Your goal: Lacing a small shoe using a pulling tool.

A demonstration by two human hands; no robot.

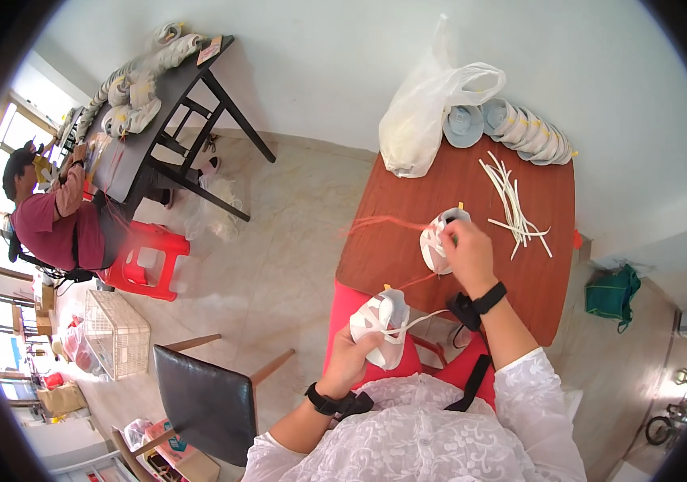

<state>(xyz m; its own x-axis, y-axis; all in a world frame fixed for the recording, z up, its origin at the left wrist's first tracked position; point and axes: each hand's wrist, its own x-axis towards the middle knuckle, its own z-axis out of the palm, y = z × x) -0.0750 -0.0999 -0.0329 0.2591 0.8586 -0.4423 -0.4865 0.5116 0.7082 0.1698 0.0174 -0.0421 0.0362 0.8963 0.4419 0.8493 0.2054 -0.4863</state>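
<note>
My left hand (pixel 351 357) grips a small white shoe upper (pixel 391 309) with a yellow tab, low over my lap. A loose white lace (pixel 421 321) trails from its front toward my right wrist. Over the table's near part lies a second white shoe upper (pixel 432 251), also with a yellow tab. The closed fingers of my right hand (pixel 469 253) are at its opening; what they pinch is hidden. Red string (pixel 417 281) runs between the two uppers, and blurred red strands (pixel 383 222) stretch left from the second one.
On the brown table (pixel 391 257) are loose white laces (pixel 512 201), a row of nested shoe uppers (pixel 528 132) and a white plastic bag (pixel 415 120). A black chair (pixel 207 402) stands left. Farther off, a person (pixel 62 217) sits at a dark table (pixel 130 177). A green bag (pixel 612 293) is at right.
</note>
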